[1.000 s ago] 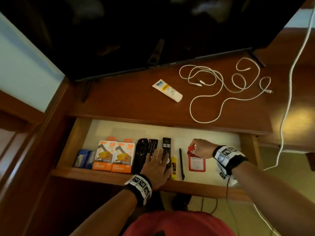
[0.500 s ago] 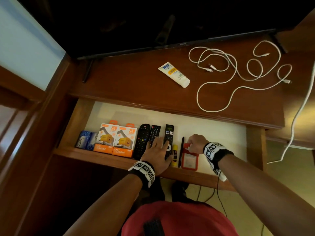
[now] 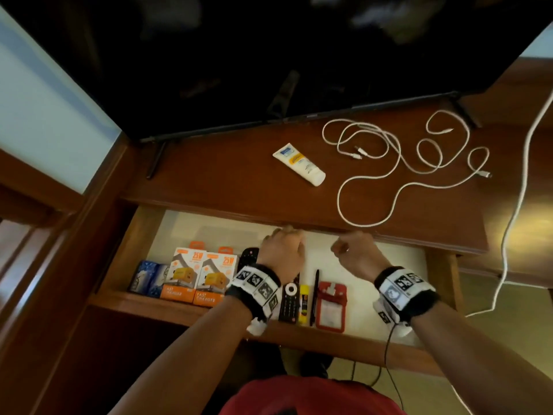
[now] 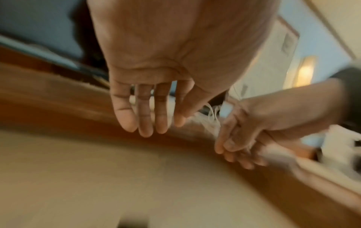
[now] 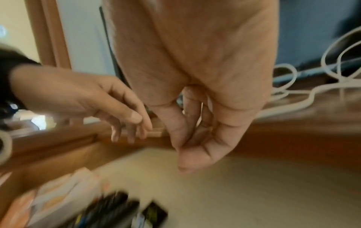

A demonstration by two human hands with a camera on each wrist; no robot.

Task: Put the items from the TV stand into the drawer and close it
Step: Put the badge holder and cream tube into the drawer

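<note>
Both hands empty and relaxed above drawer [image 3: 185, 229], tube [image 3: 299, 164], cable [image 3: 398, 163] beyond

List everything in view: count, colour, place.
TV: 1, black, on stand top
tube: 1, white, stand top
cable: 1, white, stand top, right
drawer: 1, wooden, white liner, open
blue pack: 1, drawer far left
charger boxes: 2, orange-white, drawer left
remotes: black, count unclear, drawer middle
glue stick: 1, yellow
pen: 1, black
card holder: 1, red
left hand: empty, over drawer
right hand: empty, loosely curled
</note>
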